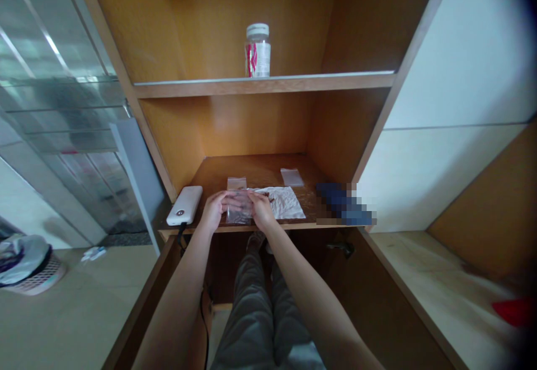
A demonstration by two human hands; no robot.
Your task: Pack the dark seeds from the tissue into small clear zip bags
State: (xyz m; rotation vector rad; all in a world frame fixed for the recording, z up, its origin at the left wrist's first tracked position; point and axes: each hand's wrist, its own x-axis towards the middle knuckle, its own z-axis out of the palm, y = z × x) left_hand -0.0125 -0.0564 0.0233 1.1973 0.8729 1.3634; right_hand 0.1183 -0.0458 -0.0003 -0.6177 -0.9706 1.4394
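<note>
And there were the left hand (213, 211) and right hand (262, 211), curled close over a clear plastic bag (240, 206) on the wooden shelf (218, 171), probably pinching it; light, soft, slippery stuff, best taken by its edges, right beside a white paper sheet (285, 203).

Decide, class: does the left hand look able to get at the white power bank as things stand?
Probably yes: the left hand sits just beside the white power bank, with nothing visibly between them, though it now touches the clear plastic bag.
</note>
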